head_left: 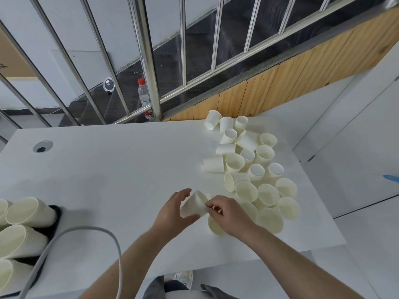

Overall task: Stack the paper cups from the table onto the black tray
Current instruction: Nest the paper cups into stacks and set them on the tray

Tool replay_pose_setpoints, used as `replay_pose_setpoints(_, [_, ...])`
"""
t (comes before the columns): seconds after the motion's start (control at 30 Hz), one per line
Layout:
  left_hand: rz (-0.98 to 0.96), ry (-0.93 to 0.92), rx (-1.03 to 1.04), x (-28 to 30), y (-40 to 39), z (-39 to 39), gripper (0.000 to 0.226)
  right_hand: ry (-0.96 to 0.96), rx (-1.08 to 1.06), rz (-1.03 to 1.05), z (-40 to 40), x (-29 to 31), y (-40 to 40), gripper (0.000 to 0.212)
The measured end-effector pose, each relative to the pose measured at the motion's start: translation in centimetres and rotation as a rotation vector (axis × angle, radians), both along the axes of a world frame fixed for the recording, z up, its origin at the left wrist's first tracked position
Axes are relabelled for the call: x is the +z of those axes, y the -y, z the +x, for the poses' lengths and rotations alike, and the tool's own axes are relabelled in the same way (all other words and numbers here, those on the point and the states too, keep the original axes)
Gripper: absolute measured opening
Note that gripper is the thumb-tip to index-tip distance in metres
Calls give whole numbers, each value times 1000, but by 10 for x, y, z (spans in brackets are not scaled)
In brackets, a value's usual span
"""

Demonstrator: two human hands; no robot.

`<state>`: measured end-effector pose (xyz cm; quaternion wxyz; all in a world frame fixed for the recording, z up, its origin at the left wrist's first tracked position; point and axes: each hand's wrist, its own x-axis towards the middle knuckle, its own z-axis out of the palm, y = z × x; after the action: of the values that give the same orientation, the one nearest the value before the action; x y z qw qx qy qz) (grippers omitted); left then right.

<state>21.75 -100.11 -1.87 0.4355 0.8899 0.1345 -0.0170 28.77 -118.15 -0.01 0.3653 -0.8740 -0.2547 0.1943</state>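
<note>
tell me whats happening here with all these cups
A person is gathering paper cups at a white table. Both hands are on one cup: the left hand cradles it while the right hand pinches its rim, and another cup lies just under the right hand. A big loose pile of cups sits on the right, some upright, some tipped over. At the far left, stacks of nested cups already lie on the black tray.
</note>
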Motion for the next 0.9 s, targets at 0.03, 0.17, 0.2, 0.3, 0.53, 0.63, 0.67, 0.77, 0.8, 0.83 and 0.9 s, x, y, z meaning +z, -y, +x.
replay_pose_setpoints(0.03, [31, 6, -23, 1, 2, 0, 78, 87, 93, -41, -1, -1, -1, 17])
replay_pose_setpoints(0.17, [104, 54, -68, -1, 7, 2, 85, 226, 276, -132, -5, -1, -4, 25])
replay_pose_setpoints(0.2, [123, 47, -73, -2, 9, 1, 86, 232, 295, -143, -7, -1, -4, 25])
replay_pose_setpoints(0.3, [193, 45, -111, -7, 10, -2, 88, 237, 258, -179, -10, 0, 0, 30])
replay_pose_setpoints(0.53, [311, -137, -205, -15, 14, -8, 80, 195, 202, -526, -15, -1, 19, 69])
replay_pose_setpoints(0.63, [331, -192, -238, -15, 16, -9, 78, 190, 223, -593, -19, -6, 17, 70])
replay_pose_setpoints(0.67, [338, -202, -248, -16, 16, -9, 79, 192, 222, -598, -20, -8, 16, 69])
replay_pose_setpoints(0.77, [364, -219, -279, -18, 13, -11, 81, 191, 207, -591, -22, -13, 13, 67])
replay_pose_setpoints(0.8, [372, -222, -291, -19, 12, -11, 82, 190, 202, -583, -22, -15, 11, 68])
replay_pose_setpoints(0.83, [379, -224, -303, -20, 11, -12, 83, 187, 196, -576, -23, -17, 9, 68])
replay_pose_setpoints(0.9, [389, -219, -329, -21, 10, -13, 86, 177, 177, -557, -25, -19, 7, 69])
